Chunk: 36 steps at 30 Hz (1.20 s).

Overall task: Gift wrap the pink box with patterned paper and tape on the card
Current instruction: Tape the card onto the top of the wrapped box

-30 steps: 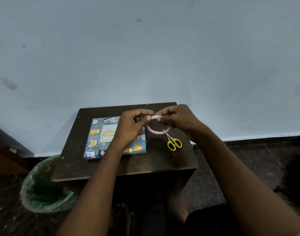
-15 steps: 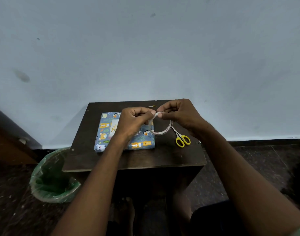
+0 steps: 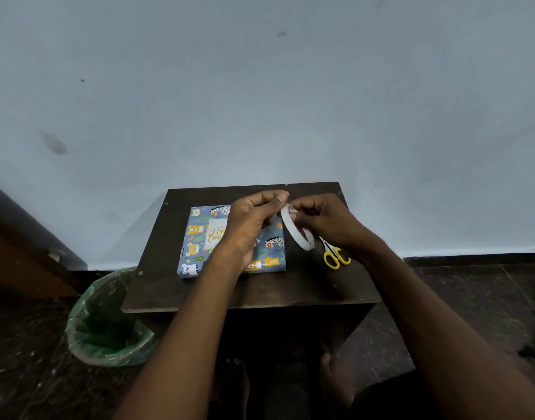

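Taping step: right hand [image 3: 326,225] grips the tape roll [image 3: 296,227]; left hand [image 3: 254,219] pinches its free end above the wrapped box [image 3: 196,237]. Next, probably draw out a strip for the card [image 3: 214,234].

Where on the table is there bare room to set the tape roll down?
Bare table along the near edge below the box, and the strip left of it. Crowded at right: tape roll, both hands, scissors.

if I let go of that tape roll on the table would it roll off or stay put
The tape roll is a thin, narrow ring, so probably very light. Dropped on edge it could roll briefly, then likely tip flat. The scissors beside it might stop it.
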Each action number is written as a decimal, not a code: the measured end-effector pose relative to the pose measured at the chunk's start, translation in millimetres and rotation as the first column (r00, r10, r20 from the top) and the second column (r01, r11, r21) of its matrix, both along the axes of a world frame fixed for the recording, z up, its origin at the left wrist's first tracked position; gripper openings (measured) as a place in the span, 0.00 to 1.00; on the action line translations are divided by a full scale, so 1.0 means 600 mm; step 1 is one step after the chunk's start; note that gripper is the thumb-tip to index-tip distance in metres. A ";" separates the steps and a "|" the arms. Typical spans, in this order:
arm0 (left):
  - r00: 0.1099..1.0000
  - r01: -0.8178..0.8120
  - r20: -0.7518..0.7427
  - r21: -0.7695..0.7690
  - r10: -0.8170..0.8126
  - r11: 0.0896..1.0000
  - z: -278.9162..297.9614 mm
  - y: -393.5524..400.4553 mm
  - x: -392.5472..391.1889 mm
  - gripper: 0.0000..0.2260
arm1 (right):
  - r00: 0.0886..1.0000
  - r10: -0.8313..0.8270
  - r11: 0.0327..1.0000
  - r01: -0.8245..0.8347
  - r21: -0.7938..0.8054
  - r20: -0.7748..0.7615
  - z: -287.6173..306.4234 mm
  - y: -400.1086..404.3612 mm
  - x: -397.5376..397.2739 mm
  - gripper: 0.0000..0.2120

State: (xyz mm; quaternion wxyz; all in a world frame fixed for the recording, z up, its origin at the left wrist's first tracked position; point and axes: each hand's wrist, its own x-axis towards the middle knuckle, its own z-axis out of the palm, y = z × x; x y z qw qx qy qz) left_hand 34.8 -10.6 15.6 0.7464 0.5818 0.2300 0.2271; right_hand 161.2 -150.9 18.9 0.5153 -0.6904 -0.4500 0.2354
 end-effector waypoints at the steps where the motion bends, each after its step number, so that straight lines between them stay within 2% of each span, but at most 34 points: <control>1: 1.000 -0.022 0.000 -0.049 0.022 0.999 0.002 -0.001 0.002 0.03 | 1.000 -0.005 1.000 0.005 0.012 0.008 -0.002 0.006 -0.001 0.07; 4: 0.998 -0.045 0.033 -0.182 0.052 0.982 0.010 -0.008 0.007 0.04 | 0.998 -0.027 0.999 0.025 0.037 0.050 -0.003 0.020 0.000 0.10; 6: 0.997 -0.049 0.057 -0.201 0.061 0.978 0.012 -0.006 0.008 0.04 | 0.996 -0.057 0.995 0.051 0.092 0.067 -0.005 0.027 0.000 0.12; 11: 0.996 -0.092 0.016 -0.018 0.092 0.996 0.009 0.014 0.006 0.08 | 0.992 -0.075 0.967 0.097 0.238 -0.097 -0.001 0.025 -0.012 0.16; 15: 1.000 -0.018 0.014 0.077 0.017 0.997 0.005 0.013 -0.001 0.11 | 0.988 -0.099 0.963 0.124 0.239 -0.117 -0.006 0.022 -0.007 0.14; 19: 1.000 0.013 -0.012 0.101 -0.011 0.995 0.001 0.009 0.001 0.14 | 0.982 -0.132 0.959 0.160 0.235 -0.132 -0.005 0.022 -0.008 0.15; 23: 0.999 -0.017 -0.037 0.044 0.018 0.999 0.006 0.003 0.001 0.10 | 0.979 -0.135 0.959 0.168 0.230 -0.154 -0.009 0.023 -0.007 0.14; 28: 0.999 -0.037 -0.038 -0.061 0.034 0.997 0.012 -0.001 0.003 0.12 | 0.987 -0.121 0.959 0.144 0.242 -0.110 -0.008 0.024 -0.007 0.13; 32: 0.998 -0.046 -0.057 -0.110 0.040 0.993 0.018 0.002 -0.003 0.08 | 0.991 -0.105 0.968 0.120 0.220 -0.082 0.000 0.023 -0.012 0.14; 36: 0.996 -0.028 -0.088 -0.134 0.017 0.991 0.017 0.009 -0.007 0.11 | 0.989 -0.145 0.972 0.145 0.185 -0.014 -0.002 0.020 -0.011 0.12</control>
